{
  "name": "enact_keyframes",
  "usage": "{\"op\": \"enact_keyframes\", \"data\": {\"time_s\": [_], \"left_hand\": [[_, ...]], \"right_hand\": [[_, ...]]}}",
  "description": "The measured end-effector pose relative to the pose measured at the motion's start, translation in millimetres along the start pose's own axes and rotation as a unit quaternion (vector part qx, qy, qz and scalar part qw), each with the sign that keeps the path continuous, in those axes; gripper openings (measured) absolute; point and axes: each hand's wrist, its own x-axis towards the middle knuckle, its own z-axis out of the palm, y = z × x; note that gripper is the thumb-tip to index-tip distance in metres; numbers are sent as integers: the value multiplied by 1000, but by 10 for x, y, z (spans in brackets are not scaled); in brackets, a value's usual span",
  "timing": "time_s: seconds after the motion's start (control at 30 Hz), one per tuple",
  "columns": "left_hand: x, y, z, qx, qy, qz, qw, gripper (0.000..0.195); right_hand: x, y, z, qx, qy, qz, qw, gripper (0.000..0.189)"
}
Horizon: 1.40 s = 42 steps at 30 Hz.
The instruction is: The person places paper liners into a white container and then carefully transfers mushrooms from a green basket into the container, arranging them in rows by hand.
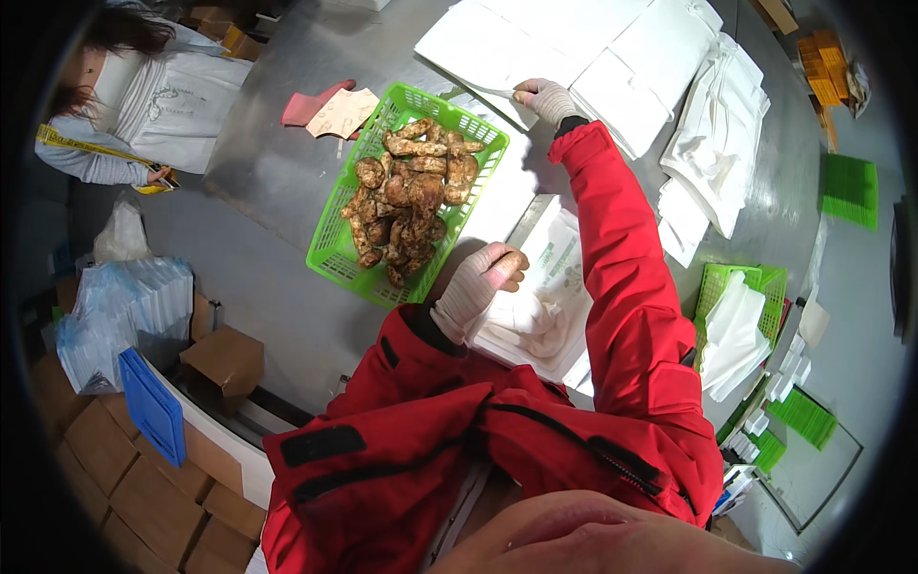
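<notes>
My right hand [546, 99], in a fingerless knit glove, pinches the near edge of a white sheet [495, 43] from the stacks at the top of the metal table. My left hand [488, 283], gloved alike, is curled above the left side of a white foam box [574, 362]; whether it holds anything cannot be told. White cloth or soft paper [534, 323] and a printed plastic bag [563, 262] lie inside the box. To the left stands a green plastic basket [333, 222] of brown, soil-flecked mushrooms [423, 190].
Red gloves [308, 109] and a tan piece [344, 113] lie beyond the basket. Folded white bags [717, 143] are at right, near another green basket [771, 287]. A co-worker [165, 100] stands upper left. Cardboard boxes [158, 495] and a blue crate [152, 409] are lower left.
</notes>
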Motion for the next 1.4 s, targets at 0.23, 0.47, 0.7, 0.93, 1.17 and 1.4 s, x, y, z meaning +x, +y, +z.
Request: {"op": "enact_keyframes", "data": {"time_s": [0.23,0.47,0.7,0.93,1.17,1.4], "left_hand": [[97,138,-80,111,-27,74,991,22],[25,759,-397,-123,114,119,979,41],[-1154,1023,-584,-207,151,181,950,57],[-1732,813,-625,-162,169,163,958,68],[-1734,904,-1221,166,263,161,937,47],[-99,780,-1066,444,64,110,887,41]], "right_hand": [[-166,13,-151,224,-57,52,971,33],[-1926,-1603,77,99,-346,-179,916,21],[-2346,-1001,-324,473,11,48,880,55],[-1294,-819,179,497,3,223,839,43],[-2728,-202,-475,343,418,41,840,44],[-5355,988,605,509,470,317,647,35]]}}
